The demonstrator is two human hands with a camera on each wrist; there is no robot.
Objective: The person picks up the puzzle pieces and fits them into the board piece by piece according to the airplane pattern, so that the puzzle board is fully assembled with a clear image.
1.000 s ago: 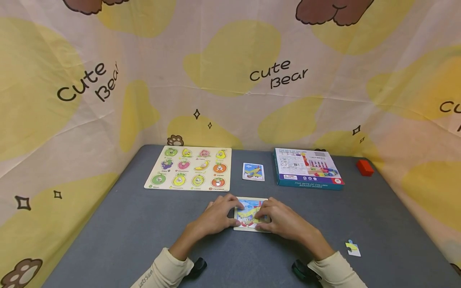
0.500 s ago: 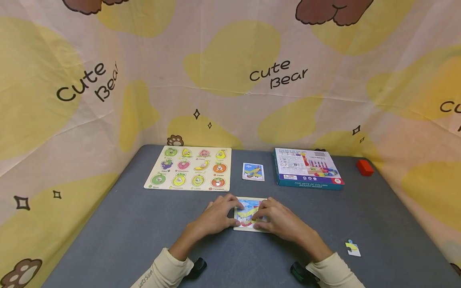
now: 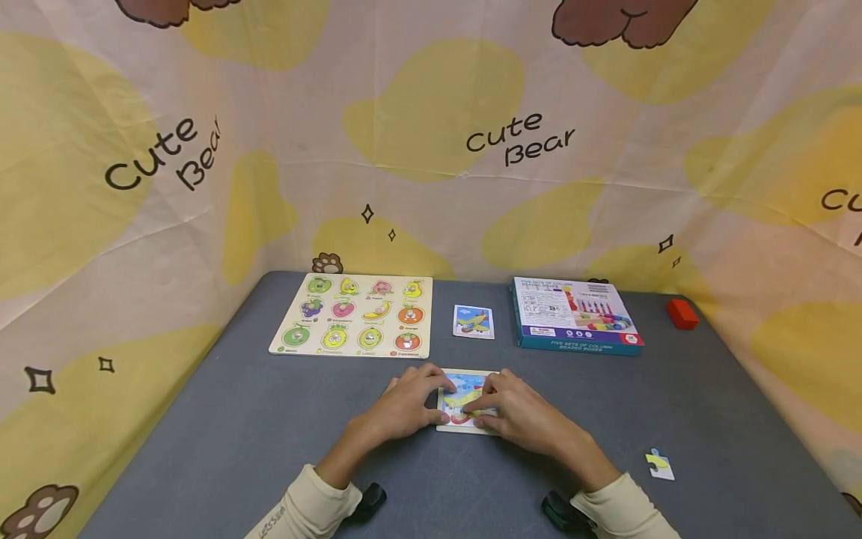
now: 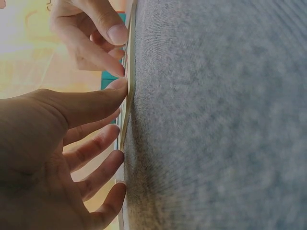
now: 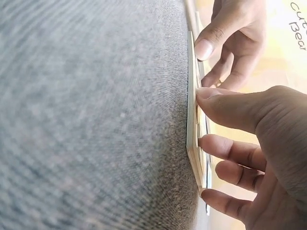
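Observation:
A small jigsaw puzzle (image 3: 467, 383) with a yellow plane on blue sky lies in a pale wooden tray (image 3: 461, 430) at the table's middle. My left hand (image 3: 408, 404) rests at its left side, thumb and index fingertips touching the top. My right hand (image 3: 524, 412) covers the right part of the puzzle, its index fingertip pressing near the lower middle and its thumb at the near side. In the right wrist view, the thumb and fingertips meet the top of the wooden tray (image 5: 191, 110). One loose puzzle piece (image 3: 661, 466), yellow and white, lies to the right.
Behind the hands lie a fruit board (image 3: 357, 314), a plane picture card (image 3: 474, 322) and a teal-sided boxed set (image 3: 578, 317). A red block (image 3: 682, 314) stands at the back right corner. A patterned cloth (image 3: 431, 187) hangs behind the table.
My right hand has shifted slightly left, its index fingertip sliding left across the puzzle. The left hand, the tray and the loose puzzle piece have stayed in place.

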